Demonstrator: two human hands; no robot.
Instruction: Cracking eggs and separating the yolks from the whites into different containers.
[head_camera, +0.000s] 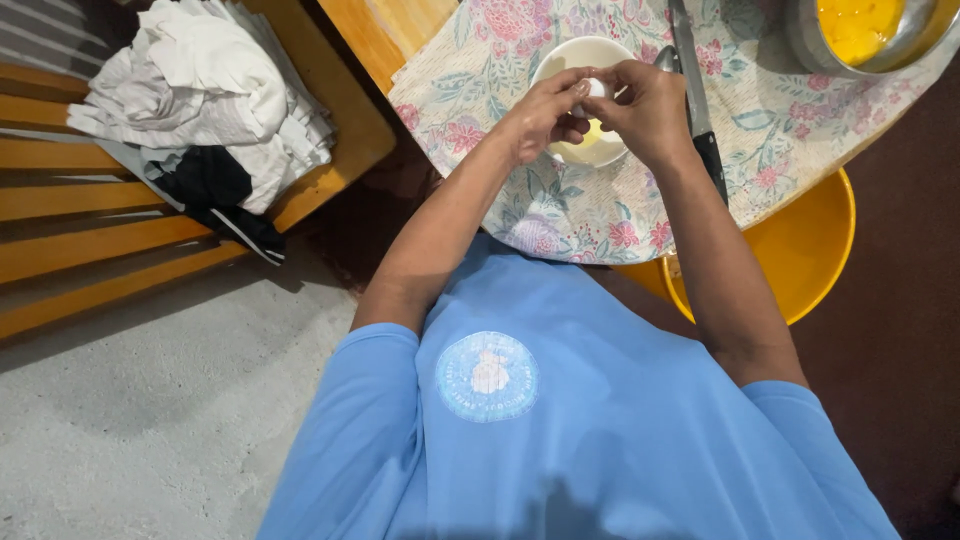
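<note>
An egg (596, 90) is gripped between the left hand (545, 115) and right hand (645, 110), directly over a white bowl (585, 60) near the bench's (560, 200) front edge. Shell fragments could be dropped into the bowl if the egg is pried unevenly; a knife (700, 110) lies beside the right wrist and could be knocked.

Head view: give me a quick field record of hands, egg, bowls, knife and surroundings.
left hand: pinching the egg from the left
right hand: on the egg from the right
egg: white, held over the white bowl
white bowl: on floral cloth, yellow liquid inside
knife: lying on the cloth right of the hands
metal bowl: top right, yellow contents
clothes: piled on wooden bench, left
</note>
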